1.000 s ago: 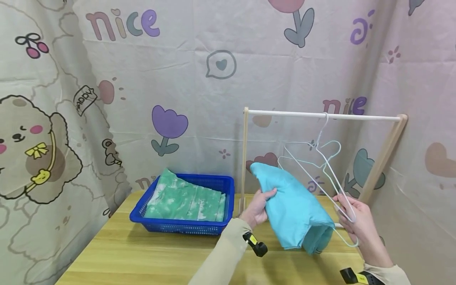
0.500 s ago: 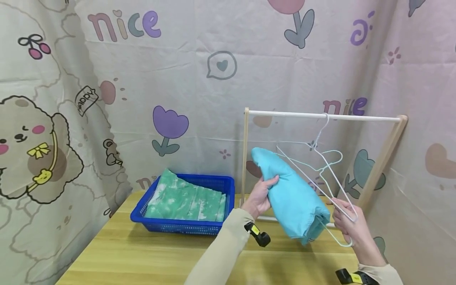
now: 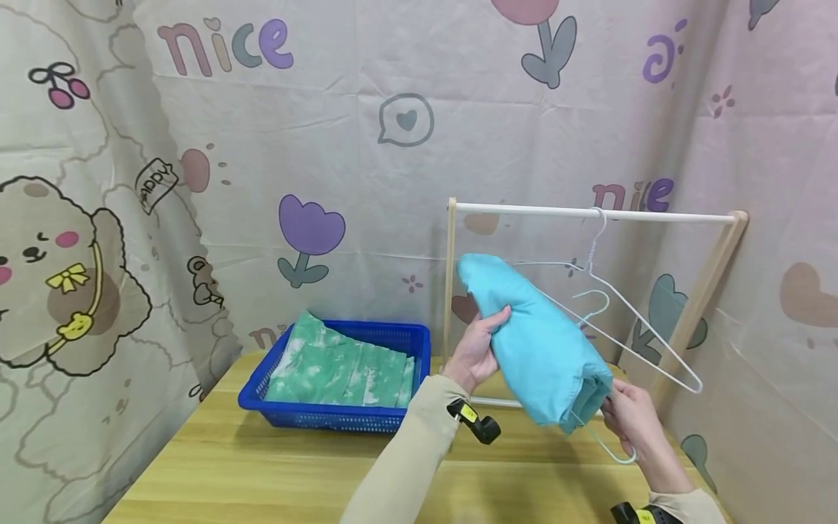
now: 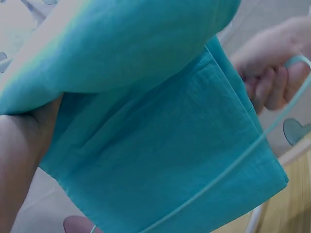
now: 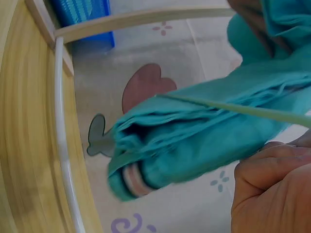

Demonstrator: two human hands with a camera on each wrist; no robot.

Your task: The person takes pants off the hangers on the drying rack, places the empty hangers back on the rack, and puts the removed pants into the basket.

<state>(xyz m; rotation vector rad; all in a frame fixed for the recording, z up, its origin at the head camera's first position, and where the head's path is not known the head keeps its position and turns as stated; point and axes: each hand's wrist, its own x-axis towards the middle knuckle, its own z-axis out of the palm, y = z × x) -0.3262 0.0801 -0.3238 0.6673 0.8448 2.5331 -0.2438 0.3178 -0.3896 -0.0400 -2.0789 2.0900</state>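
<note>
Turquoise cloth point(image 3: 540, 349) sits folded in our left grip point(image 3: 474, 356) above the desk point(image 3: 294, 466), partly covering the mint hanger point(image 5: 257, 111) we clasp near one end in our right grip point(image 3: 633, 418), while the white hanger point(image 3: 592, 251) hangs from the rail point(image 3: 517, 209) behind.

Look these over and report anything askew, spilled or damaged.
One mild oddity: the white hanger on the rail slants in the head view, its bottom bar sloping down to the right, though it may only be turned toward the camera. I see no spill, and no damage to the turquoise cloth or the green cloth.
</note>
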